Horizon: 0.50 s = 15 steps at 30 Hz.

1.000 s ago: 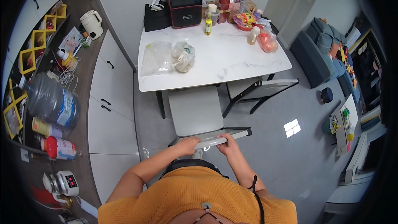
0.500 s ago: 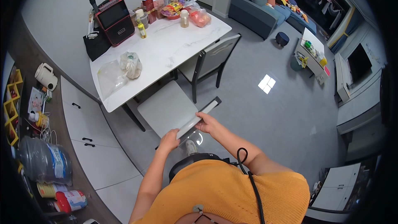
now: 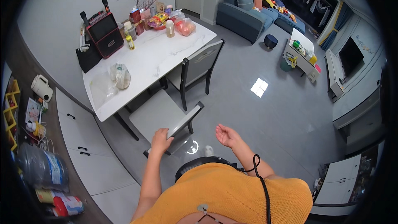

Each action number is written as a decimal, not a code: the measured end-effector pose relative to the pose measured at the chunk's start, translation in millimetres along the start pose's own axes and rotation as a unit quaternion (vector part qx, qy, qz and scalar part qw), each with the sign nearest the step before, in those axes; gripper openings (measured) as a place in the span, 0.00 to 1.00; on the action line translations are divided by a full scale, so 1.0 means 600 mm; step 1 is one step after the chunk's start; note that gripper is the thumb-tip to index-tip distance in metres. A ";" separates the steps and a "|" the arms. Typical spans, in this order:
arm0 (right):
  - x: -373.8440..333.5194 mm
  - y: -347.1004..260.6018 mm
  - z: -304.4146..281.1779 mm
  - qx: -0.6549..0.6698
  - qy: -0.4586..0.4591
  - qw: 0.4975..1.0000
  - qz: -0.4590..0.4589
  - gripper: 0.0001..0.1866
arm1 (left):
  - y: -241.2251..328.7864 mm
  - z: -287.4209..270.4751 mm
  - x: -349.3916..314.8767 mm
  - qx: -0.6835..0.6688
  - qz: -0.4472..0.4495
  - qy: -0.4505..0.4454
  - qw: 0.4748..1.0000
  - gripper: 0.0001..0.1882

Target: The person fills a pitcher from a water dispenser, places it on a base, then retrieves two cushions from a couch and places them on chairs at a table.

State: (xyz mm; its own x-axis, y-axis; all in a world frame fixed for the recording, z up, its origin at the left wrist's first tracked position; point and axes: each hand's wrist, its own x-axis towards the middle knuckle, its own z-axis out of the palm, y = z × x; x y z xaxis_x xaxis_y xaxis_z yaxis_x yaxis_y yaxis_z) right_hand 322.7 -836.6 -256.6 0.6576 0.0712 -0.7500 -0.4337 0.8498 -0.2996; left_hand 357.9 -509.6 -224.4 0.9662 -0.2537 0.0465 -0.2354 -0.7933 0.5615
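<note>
A chair (image 3: 154,114) with a pale seat and dark frame stands at the near side of the white marble-patterned table (image 3: 166,61), its seat partly beneath the tabletop. My left hand (image 3: 161,142) is closed over the top of its backrest, near the left end. My right hand (image 3: 227,136) is in the air to the right of the chair, touching nothing. Its fingers are loosely curled, palm turned up, and nothing shows in them. A second chair (image 3: 195,72) stands farther along the same side of the table.
A speaker (image 3: 103,33) with two microphones, a plastic bag (image 3: 120,76), bottles and snacks stand on the table. Along the left runs a cabinet (image 3: 78,128) with a large water bottle (image 3: 43,166) on top. A blue sofa (image 3: 240,20) and low table (image 3: 300,54) are farther off.
My right hand has let go of the backrest and moved right. My left hand stays on the chair, whose back has swung from its slanted position. The view has shifted slightly right.
</note>
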 end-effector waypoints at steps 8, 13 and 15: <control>0.073 -0.138 -0.003 0.031 -0.063 0.997 -0.039 0.12 | 0.175 0.062 0.151 -0.102 0.091 0.018 0.990 0.12; 0.086 -0.283 -0.026 -0.040 -0.059 0.993 -0.093 0.15 | 0.265 0.136 0.268 -0.140 0.044 -0.095 0.985 0.12; 0.103 -0.347 -0.052 -0.057 -0.049 0.991 -0.107 0.15 | 0.300 0.172 0.323 -0.151 0.063 -0.109 0.980 0.12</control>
State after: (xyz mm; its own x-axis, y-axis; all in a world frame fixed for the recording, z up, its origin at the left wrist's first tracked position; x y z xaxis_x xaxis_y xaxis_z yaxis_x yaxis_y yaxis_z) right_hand 434.3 -1025.4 -259.0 0.7959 -0.0501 -0.6033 -0.3405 0.7870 -0.5145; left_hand 491.7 -758.8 -199.4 0.8778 -0.4782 -0.0274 -0.2786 -0.5564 0.7828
